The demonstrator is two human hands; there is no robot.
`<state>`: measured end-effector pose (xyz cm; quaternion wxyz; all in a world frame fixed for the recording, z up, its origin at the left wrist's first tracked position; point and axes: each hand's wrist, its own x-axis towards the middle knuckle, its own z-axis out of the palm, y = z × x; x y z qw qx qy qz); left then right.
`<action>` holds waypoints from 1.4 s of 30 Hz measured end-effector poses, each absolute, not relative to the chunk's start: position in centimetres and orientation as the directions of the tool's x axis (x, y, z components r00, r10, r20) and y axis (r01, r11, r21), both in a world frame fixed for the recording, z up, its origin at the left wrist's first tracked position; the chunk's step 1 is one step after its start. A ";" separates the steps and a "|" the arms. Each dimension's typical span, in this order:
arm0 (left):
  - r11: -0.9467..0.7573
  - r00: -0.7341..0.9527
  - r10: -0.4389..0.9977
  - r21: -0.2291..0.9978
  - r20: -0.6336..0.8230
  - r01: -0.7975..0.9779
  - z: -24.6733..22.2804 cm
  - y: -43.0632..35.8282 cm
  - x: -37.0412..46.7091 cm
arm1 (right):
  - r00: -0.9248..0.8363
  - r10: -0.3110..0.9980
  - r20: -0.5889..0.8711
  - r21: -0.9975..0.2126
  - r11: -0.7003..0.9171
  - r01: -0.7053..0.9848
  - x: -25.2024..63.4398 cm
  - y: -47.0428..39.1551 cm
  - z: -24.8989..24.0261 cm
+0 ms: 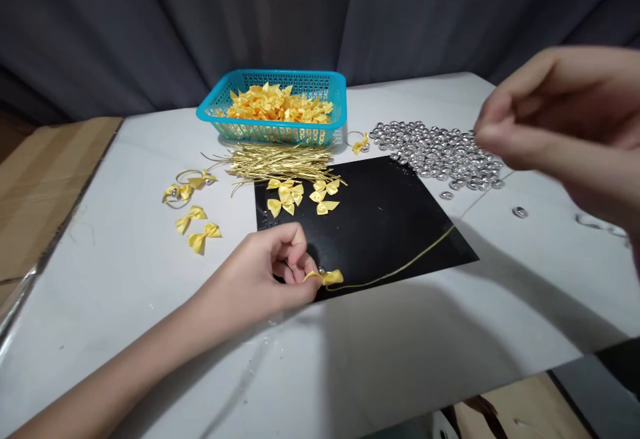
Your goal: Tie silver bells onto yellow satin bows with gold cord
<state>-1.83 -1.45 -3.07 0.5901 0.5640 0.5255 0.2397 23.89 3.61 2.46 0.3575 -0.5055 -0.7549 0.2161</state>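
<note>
Blue basket (340,102) contains yellow bows (280,104). Left hand (273,269) pinches single bow (333,277); right hand (565,116) apparently grips gold thread (420,254).

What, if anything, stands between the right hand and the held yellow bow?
Nothing visible blocks it; only a thin cord runs from the yellow bow in the left hand up toward the right hand.

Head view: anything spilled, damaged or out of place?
Nothing looks clearly damaged, including the bow in the left hand. Mildly odd: one bead lies well apart from the pile, and one looped bow sits beside the basket, away from the looped pair at left.
</note>
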 end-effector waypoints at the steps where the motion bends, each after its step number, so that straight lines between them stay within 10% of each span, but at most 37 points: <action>1: 0.282 0.309 0.881 0.922 -0.359 0.267 -3.1 -1.4 -1.8 | -0.335 0.889 0.312 -0.677 0.456 0.579 23.5 3.0 1.9; 7: 0.418 0.196 0.893 0.908 -0.405 -0.025 -2.2 -1.3 -1.6 | -0.453 0.885 0.108 -0.873 0.302 0.383 18.2 -2.1 -3.3; 14: 0.479 0.205 0.871 0.864 -0.446 -0.157 -1.8 -1.8 -1.6 | -0.210 0.949 0.235 -0.841 0.307 0.445 16.6 -2.9 -4.9; 42: 0.177 -0.007 0.984 0.982 -0.177 0.060 -1.8 -1.9 -1.7 | -0.644 0.718 -0.264 -0.893 0.071 0.445 18.6 0.1 0.9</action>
